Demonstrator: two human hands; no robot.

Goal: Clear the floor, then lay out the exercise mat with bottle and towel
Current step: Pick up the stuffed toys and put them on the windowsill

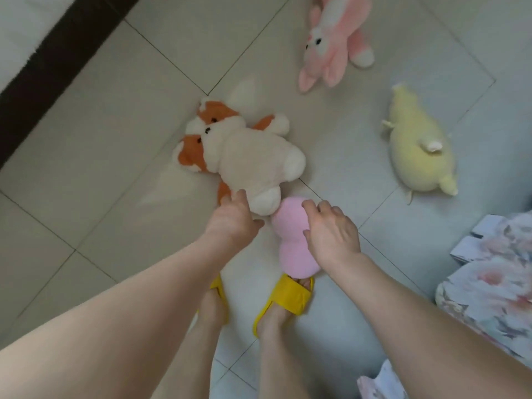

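Several plush toys lie on the tiled floor [121, 133]. An orange-and-white plush dog [244, 156] lies on its back at the centre. My left hand [233, 220] touches its lower leg, fingers curled around the edge. A small pink plush [290, 240] lies just in front of my feet. My right hand [331, 231] rests on top of it, fingers spread and bent over it. A pink rabbit plush [331, 38] lies further off at the top. A pale yellow plush [417, 148] lies at the right. No mat, bottle or towel is visible.
A dark skirting strip [51, 67] runs along the wall at the upper left. Floral fabric bedding [495, 269] hangs at the right edge. My feet in yellow slippers [290, 298] stand on the tiles below the pink plush.
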